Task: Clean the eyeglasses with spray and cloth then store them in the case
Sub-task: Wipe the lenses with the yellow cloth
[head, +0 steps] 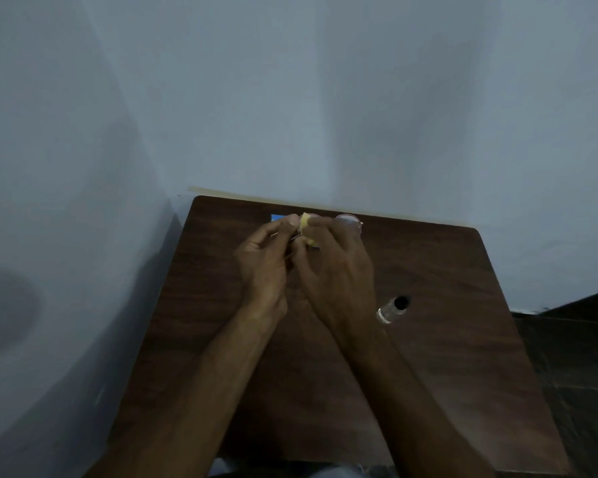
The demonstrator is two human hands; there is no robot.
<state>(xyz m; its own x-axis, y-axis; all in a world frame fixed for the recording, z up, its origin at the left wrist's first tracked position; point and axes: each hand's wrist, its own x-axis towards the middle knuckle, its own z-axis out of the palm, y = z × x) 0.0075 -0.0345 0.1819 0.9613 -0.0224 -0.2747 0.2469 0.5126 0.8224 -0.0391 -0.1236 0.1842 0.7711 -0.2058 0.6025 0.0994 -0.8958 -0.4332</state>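
1. The person is working on the wiping step. Both hands are raised over the far part of the tabletop with the eyeglasses held between them.
2. The left hand is pinching the frame at its own end. The thumb and curled fingers are closing the grip on thin metal, though I cannot tell exactly which part of the frame they have.
3. The right hand is pinching a small yellow cloth against the lens nearer the left hand, with its grip closed round the cloth and lens together.
4. The other round lens is showing bare past the right hand's knuckles, so I am judging that only one lens is being wiped.
5. The eyeglasses are sitting right at the fingertips of both hands, above the tabletop and not resting on it.
6. The spray bottle is lying on the tabletop beside the right wrist, apart from both hands, with its dark cap pointing away from the person.
7. A blue thing is lying on the tabletop, peeking out behind the fingers. It may be the case, but the hands are hiding too much for me to tell.
8. The next move is probably calling for the cloth to shift across to the bare lens. The left grip should be holding the frame steady and lightly, since the thin frame looks easy to bend.
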